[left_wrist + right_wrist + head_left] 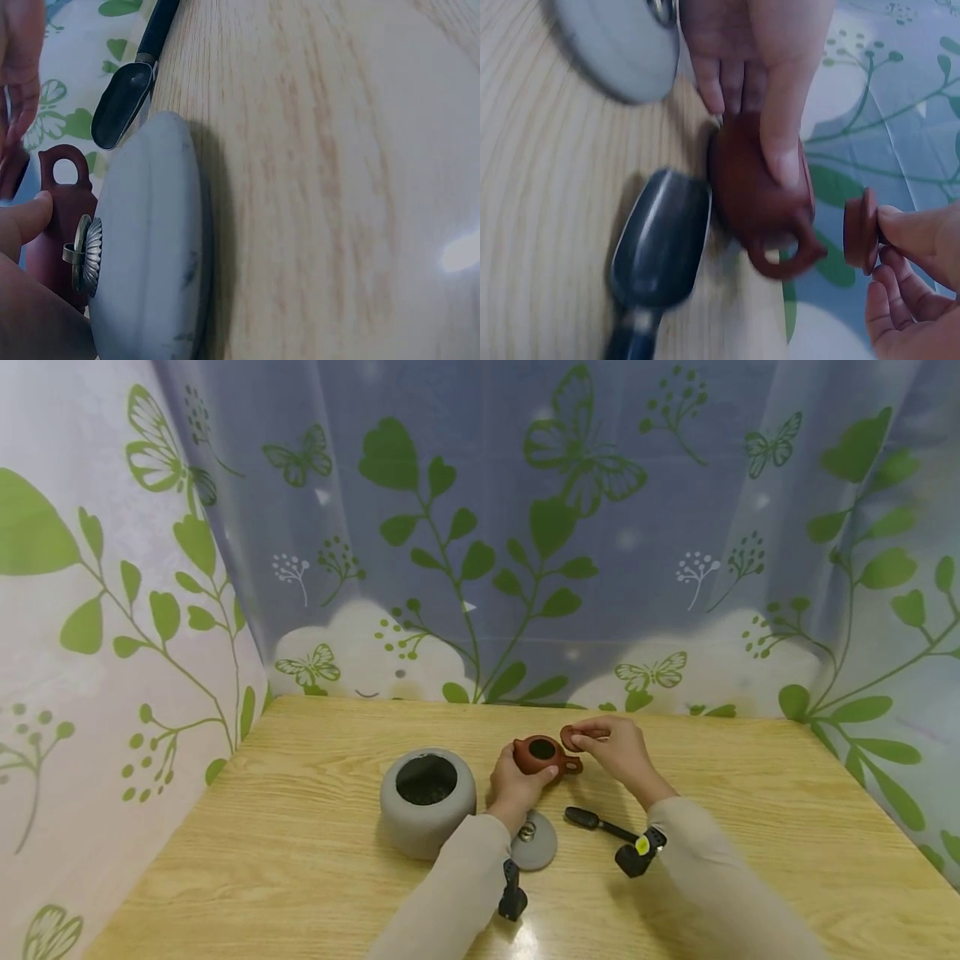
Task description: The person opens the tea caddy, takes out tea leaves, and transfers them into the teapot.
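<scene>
A small reddish-brown teapot (551, 766) stands on the table with its top uncovered and its handle toward the right. My left hand (517, 785) grips the body from the near left, thumb on the near side, as the right wrist view also shows. Just right of the opening, my right hand (618, 747) pinches the teapot lid (861, 231) between thumb and fingers, apart from the pot. In the left wrist view the teapot handle (45, 171) shows past my left thumb, partly behind a grey jar lid (150, 247).
A round grey jar (401, 822), uncovered with dark contents, stands left of my left hand. Its lid with a metal ring lies below that hand. A black scoop (664, 240) lies on the wooden table (315, 760) near my right wrist. Patterned curtains border the table.
</scene>
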A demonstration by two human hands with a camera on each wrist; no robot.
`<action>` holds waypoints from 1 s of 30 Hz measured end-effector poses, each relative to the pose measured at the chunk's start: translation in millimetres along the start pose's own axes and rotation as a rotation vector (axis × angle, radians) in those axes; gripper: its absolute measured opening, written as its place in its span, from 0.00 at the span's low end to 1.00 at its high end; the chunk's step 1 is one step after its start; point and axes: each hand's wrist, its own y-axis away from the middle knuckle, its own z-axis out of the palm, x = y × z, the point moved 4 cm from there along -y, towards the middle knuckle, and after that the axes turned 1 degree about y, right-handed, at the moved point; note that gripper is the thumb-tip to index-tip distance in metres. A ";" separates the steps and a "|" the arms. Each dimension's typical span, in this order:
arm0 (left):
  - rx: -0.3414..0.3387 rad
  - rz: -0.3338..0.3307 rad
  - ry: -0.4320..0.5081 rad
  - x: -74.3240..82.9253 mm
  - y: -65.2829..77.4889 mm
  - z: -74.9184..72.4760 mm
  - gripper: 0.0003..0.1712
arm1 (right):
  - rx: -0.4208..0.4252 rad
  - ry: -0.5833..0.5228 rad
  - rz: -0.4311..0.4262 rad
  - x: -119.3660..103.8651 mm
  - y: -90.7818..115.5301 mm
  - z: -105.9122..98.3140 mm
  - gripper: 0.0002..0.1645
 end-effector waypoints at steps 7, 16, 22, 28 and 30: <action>0.001 0.007 0.018 -0.7 -1.1 0.7 0.42 | -0.034 -0.014 -0.024 -20.0 -4.1 15.7 0.14; 0.006 0.022 0.031 0.1 0.1 0.0 0.39 | -0.081 -0.033 0.000 -19.1 -10.4 31.8 0.13; 0.015 0.033 0.024 -0.1 -0.8 -0.3 0.39 | -0.092 -0.016 -0.023 -19.4 -11.5 35.0 0.13; 0.027 0.048 -0.010 0.2 -2.5 -0.3 0.39 | -0.079 0.017 -0.090 -23.1 -10.1 36.9 0.11; 0.026 0.042 -0.013 -0.2 -2.2 -0.1 0.39 | -0.078 0.028 -0.110 -22.9 -9.7 38.7 0.11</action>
